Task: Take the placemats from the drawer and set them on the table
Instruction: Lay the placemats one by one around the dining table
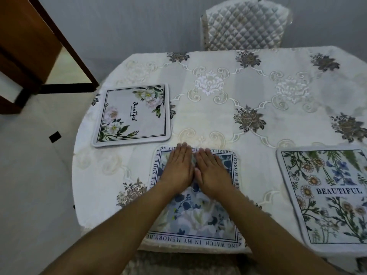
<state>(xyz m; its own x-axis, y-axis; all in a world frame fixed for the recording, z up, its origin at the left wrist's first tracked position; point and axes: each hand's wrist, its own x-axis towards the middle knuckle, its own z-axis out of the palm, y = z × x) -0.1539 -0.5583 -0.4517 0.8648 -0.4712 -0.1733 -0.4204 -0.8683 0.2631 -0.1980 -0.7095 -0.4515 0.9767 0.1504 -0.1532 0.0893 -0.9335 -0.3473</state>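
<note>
Three placemats lie on the round table (228, 120). A blue-flowered placemat (198, 219) with a border of printed words sits at the near edge in front of me. My left hand (177, 168) and my right hand (213, 172) rest flat on its far half, side by side, palms down, fingers together and stretched out, holding nothing. A white-flowered placemat (132, 116) lies to the far left. A daisy-patterned placemat (329, 197) reading BEAUTIFUL lies at the right, partly cut off by the frame's edge.
A cream embroidered tablecloth (258, 92) covers the table. A chair with a quilted cover (244, 24) stands at the far side against the wall. A brown wooden cabinet (25, 46) stands at the upper left on a light tiled floor (35, 185).
</note>
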